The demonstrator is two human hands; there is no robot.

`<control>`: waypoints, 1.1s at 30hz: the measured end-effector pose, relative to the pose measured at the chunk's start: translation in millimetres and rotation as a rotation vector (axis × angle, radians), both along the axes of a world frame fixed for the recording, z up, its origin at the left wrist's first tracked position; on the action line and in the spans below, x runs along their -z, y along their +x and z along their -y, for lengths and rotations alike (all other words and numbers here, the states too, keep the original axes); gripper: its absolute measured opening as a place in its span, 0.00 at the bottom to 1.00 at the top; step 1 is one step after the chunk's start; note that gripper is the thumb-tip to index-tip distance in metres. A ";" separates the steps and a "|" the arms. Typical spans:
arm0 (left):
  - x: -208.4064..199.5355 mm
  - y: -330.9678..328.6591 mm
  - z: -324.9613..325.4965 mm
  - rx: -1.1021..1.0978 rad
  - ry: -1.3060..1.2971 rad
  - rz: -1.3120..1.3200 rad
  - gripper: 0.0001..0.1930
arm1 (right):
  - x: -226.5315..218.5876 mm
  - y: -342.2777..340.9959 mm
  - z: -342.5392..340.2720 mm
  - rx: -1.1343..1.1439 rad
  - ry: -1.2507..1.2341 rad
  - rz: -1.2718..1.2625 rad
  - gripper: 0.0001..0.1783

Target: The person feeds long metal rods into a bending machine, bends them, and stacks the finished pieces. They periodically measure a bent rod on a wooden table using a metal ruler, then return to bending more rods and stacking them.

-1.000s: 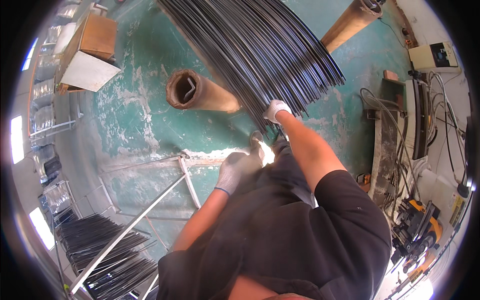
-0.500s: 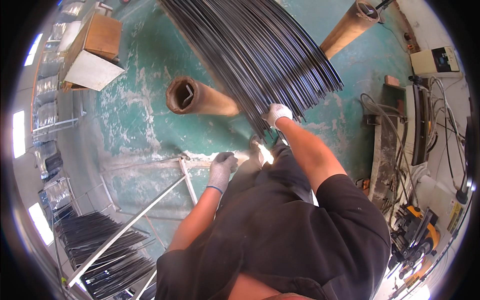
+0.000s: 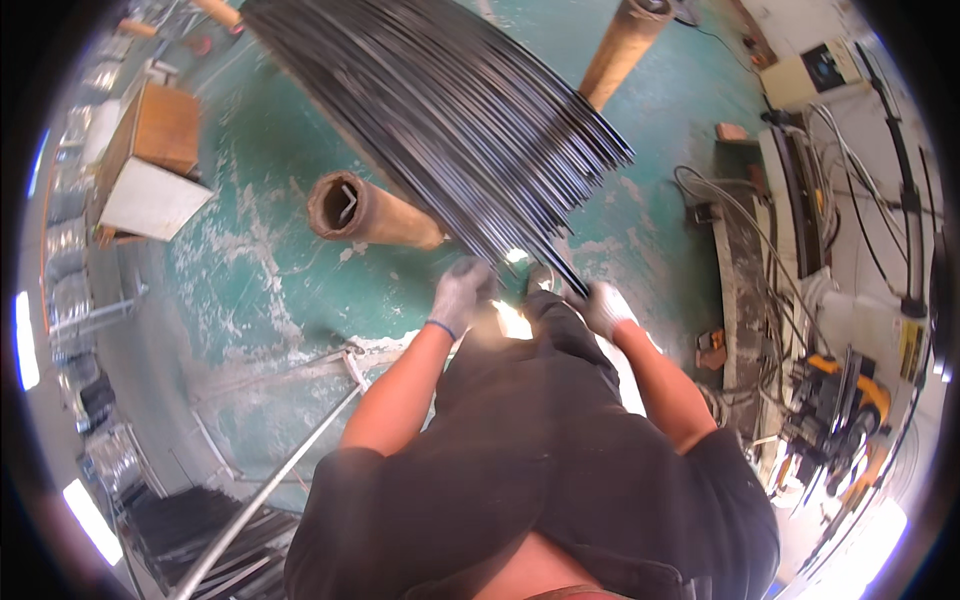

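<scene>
A wide layer of long dark metal rods [image 3: 430, 120] runs away from me, its uneven ends pointing at my legs. My right hand [image 3: 606, 308], in a white knit glove, is closed around the ends of a few rods that stick out past the others at the near right. In a grey-white glove, my left hand [image 3: 463, 295] is just short of the rod ends on the left, in front of my thigh. Motion blurs its fingers, and I cannot see whether it touches a rod.
Thick brown tubes [image 3: 375, 212] [image 3: 620, 55] stand beside the rods. A wooden box [image 3: 160, 135] with a white panel is at far left. Lower left, a metal frame [image 3: 290, 465] stands by another dark rod pile [image 3: 195, 535]. Cables and a yellow-black machine [image 3: 845, 410] line the right.
My right hand has come back toward me, drawing a few rods out past the rest. My left hand has moved forward to the rod ends. The view has shifted.
</scene>
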State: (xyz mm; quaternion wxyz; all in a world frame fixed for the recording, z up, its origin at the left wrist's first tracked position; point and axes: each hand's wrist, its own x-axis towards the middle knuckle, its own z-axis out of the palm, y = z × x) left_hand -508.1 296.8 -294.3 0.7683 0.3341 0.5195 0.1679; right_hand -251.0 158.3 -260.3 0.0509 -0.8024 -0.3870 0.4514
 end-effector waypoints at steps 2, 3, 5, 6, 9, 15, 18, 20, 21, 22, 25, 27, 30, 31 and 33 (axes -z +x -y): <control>1.7 23.6 -24.1 -0.035 -0.121 0.076 0.17 | -36.8 0.8 100.1 0.078 -0.051 0.121 0.25; 29.9 30.8 -33.9 -0.149 -0.176 0.165 0.20 | -33.5 7.2 167.3 0.182 -0.071 0.040 0.24; 17.5 54.1 -51.6 -0.364 -0.314 0.393 0.21 | -96.9 -3.9 253.4 0.223 -0.216 0.158 0.21; 31.4 55.5 -60.1 -0.353 -0.354 0.463 0.20 | -88.3 -6.5 326.2 0.243 -0.172 0.242 0.18; 37.9 61.8 -62.6 -0.413 -0.440 0.428 0.13 | -85.1 -35.8 429.3 0.451 -0.346 0.316 0.13; -8.6 69.2 11.9 -0.241 -0.472 0.464 0.07 | -70.3 -78.2 369.7 0.310 0.036 0.599 0.15; -41.8 86.2 55.0 -0.073 -0.459 0.519 0.07 | -63.6 -64.1 434.0 0.363 -0.056 0.665 0.10; -72.1 113.3 64.4 0.046 -0.325 0.580 0.10 | -53.3 -50.4 505.2 0.497 -0.040 0.739 0.07; -92.7 127.9 60.1 0.038 -0.303 0.666 0.11 | -51.5 -42.8 539.7 0.585 -0.032 0.782 0.07; -115.8 144.7 56.1 0.082 -0.175 0.686 0.12 | -53.9 -34.5 574.6 0.660 -0.056 0.841 0.08; -185.1 196.9 67.1 0.070 -0.061 0.710 0.09 | -51.9 -28.7 679.1 0.947 0.030 1.153 0.07; -205.2 231.8 110.0 0.218 -0.028 0.806 0.09 | -51.0 -20.4 696.3 1.420 -0.123 1.448 0.28; -225.3 297.0 213.8 0.313 -0.076 0.843 0.09 | -67.9 17.5 672.9 2.520 1.111 0.213 0.30; -221.6 317.1 246.7 0.310 -0.057 0.778 0.08 | -64.8 25.8 657.7 2.324 1.731 -0.352 0.31; -213.4 350.0 301.7 0.426 -0.101 0.791 0.08 | -69.5 49.2 616.6 1.930 2.266 -0.985 0.30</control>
